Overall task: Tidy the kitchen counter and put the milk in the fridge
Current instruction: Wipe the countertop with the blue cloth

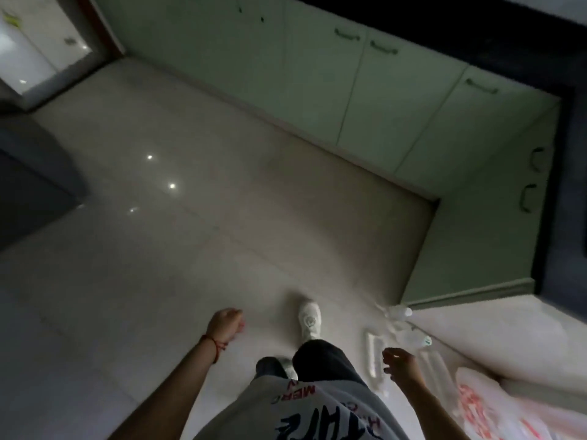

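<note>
Walking across the tiled floor (178, 249), head down, nothing carried. Left hand (226, 325), red string at the wrist, loosely curled and empty. White sneaker (309, 319) stepping forward mid-floor. Right hand (401, 365) half spread, fingers apart, empty. Clear plastic bottles (397, 325) lie on the floor beside the green cabinet (381, 100) corner; red-printed plastic bag (482, 404) at the floor's lower right edge. Milk not in view; judged moderately heavy, maybe slick, best wrapped around its body.
</note>
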The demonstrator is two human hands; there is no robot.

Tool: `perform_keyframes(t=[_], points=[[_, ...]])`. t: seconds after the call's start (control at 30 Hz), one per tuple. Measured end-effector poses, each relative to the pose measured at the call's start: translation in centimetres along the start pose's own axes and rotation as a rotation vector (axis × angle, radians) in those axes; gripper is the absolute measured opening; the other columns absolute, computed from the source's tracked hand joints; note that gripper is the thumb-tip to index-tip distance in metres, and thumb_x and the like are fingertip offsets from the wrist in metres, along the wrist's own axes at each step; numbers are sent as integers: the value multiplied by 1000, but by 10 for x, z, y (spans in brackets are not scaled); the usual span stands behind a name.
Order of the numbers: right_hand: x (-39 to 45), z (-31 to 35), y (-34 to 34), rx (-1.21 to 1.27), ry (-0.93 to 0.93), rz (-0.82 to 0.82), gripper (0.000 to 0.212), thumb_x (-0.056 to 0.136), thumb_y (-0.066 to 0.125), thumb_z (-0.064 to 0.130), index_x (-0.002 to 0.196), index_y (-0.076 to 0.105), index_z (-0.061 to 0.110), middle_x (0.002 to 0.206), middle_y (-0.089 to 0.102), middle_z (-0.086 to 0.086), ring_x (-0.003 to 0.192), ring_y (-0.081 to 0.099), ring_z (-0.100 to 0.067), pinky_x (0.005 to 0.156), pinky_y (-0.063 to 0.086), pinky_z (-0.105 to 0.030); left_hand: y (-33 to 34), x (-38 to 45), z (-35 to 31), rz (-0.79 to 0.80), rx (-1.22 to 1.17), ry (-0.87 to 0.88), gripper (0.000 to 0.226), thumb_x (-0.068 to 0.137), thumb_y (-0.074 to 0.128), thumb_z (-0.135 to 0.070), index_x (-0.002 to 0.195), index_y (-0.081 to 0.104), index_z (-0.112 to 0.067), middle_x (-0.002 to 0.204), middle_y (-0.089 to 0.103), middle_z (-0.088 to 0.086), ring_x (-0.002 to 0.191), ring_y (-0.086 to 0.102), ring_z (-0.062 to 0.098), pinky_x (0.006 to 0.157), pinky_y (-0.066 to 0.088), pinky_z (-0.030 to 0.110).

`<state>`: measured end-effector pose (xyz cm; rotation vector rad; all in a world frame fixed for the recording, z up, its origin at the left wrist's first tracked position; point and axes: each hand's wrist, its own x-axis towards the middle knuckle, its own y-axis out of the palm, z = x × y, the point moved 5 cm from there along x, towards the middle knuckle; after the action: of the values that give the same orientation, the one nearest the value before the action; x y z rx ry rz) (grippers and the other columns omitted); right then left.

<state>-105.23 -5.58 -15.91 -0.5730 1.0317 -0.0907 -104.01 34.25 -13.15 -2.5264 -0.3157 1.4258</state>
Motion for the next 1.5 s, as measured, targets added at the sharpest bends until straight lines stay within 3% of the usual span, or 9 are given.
perform_keyframes(t=[0.2,0.37,0.47,0.6,0.8,0.9,1.07,1.37,1.5], points=[[74,109,10,-137,-51,51,17,85,55,5,73,63,14,64,62,-14,49,54,-19,50,37,-25,-40,57,-82,-94,-196,-5,26,91,48,-14,66,53,-14,71,59,7,64,55,20,59,38,24],[114,253,36,-250,-173,169,16,87,47,-7,84,60,1,61,55,-4,47,50,-21,30,32,-8,-81,86,-119,-156,-363,-100,17,91,50,-14,77,56,-8,75,59,8,65,53,19,60,40,26],[133,344,72,-249,-245,248,22,87,44,-13,80,59,0,63,54,-5,29,51,-4,29,33,-10,-109,100,-124,-207,-507,-142,21,92,48,-13,74,56,-7,75,57,11,63,50,21,57,36,26],[140,458,140,-310,-347,318,36,86,47,-11,61,56,13,64,55,-6,26,50,1,29,34,-10,-143,115,-113,-286,-604,-214,15,92,50,-15,83,57,-5,80,60,12,72,53,23,61,40,27],[145,598,242,-421,-471,336,15,87,52,6,81,63,15,68,58,2,36,56,4,35,41,-7,-218,173,-112,-368,-708,-308,15,92,51,-14,90,57,-1,75,59,12,69,52,26,59,36,27],[155,645,275,-465,-477,290,18,85,54,0,99,65,-5,70,60,-3,44,56,-10,46,40,-17,-267,210,-143,-348,-740,-332,16,92,50,-13,80,56,-4,71,58,11,63,50,23,58,35,27],[153,699,311,-512,-423,270,12,88,53,13,96,62,13,90,59,-8,82,55,-23,73,45,-29,-357,279,-230,-305,-717,-241,15,92,50,-15,90,56,-1,76,59,10,66,51,21,59,38,26],[201,787,377,-473,-255,191,13,84,61,10,90,67,0,62,61,-8,47,55,-21,56,39,-26,-510,406,-391,-252,-672,-79,15,93,47,-14,81,55,-8,75,57,6,67,51,18,61,38,25],[213,868,429,-457,-275,208,14,84,60,7,71,64,8,57,59,-4,50,56,-21,57,38,-26,-564,460,-426,-278,-671,-113,15,93,47,-13,83,56,-6,74,56,7,66,51,17,61,38,25]])
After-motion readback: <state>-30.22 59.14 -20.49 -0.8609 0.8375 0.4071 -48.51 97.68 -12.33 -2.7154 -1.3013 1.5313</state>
